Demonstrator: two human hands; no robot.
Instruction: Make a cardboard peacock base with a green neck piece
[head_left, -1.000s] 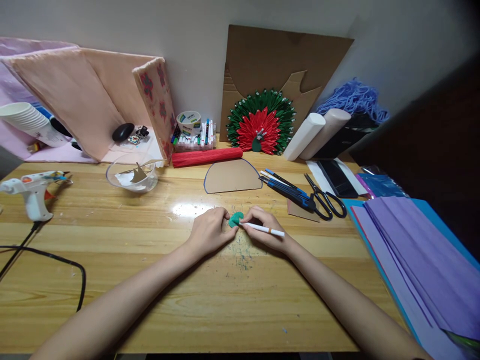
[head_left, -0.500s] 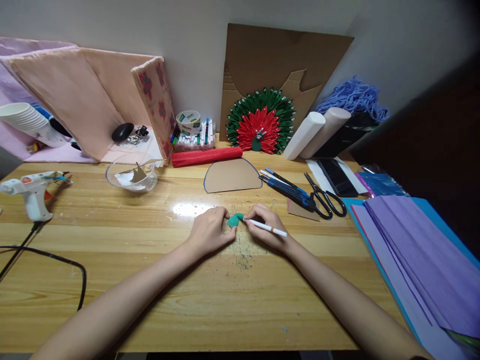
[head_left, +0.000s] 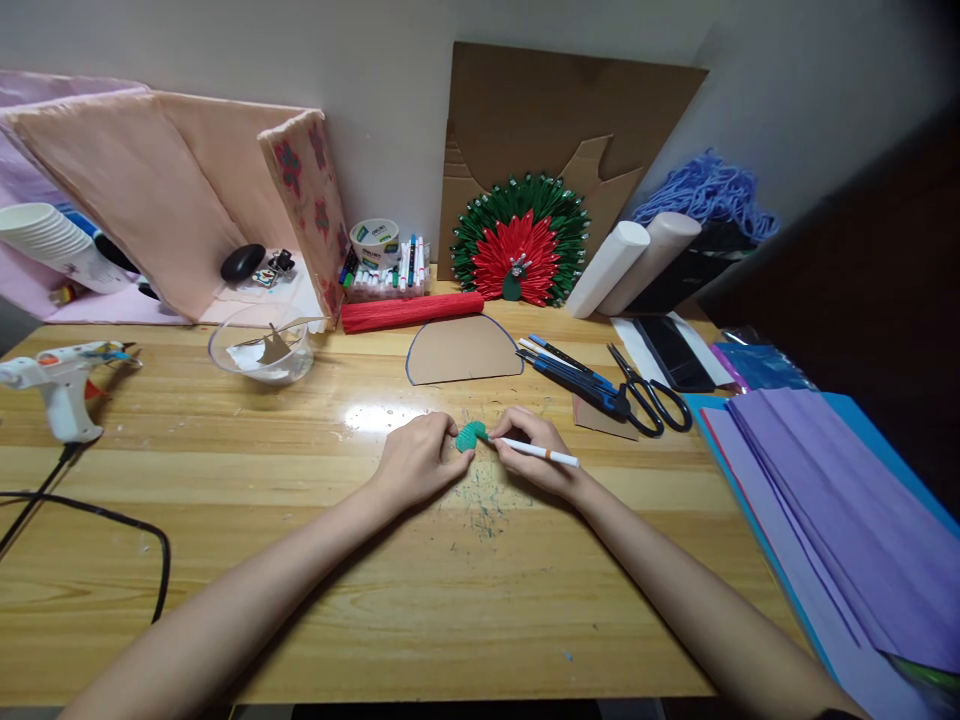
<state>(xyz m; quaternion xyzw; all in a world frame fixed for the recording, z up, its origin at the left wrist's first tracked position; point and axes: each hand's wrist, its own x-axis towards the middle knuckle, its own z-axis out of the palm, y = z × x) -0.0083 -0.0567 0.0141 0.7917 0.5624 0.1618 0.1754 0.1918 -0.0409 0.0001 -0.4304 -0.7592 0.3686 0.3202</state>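
A small green cutout (head_left: pixel 470 435) lies on the wooden tabletop (head_left: pixel 450 620), between the person's two hands. The left hand (head_left: pixel 420 455) steadies it from the left — thumb at its lower edge, bent forefinger at its side, the two closed on the piece and the other fingers curled under. The right hand (head_left: pixel 534 455) pinches a white felt-tip marker (head_left: pixel 547 455) with an orange band, thumb and fingers drawn together near the point. The tip sits at the cutout's right end; whether it touches is too small to tell.

Just beyond the hands lies a half-round cardboard piece (head_left: pixel 465 352) edged in blue, with a red crepe-paper roll (head_left: pixel 412 312) behind it. To the right, a blue-and-black utility knife (head_left: pixel 574 382) rests beside black-handled scissors (head_left: pixel 646 390); well off to the left lies a white hot glue gun (head_left: pixel 64 390).
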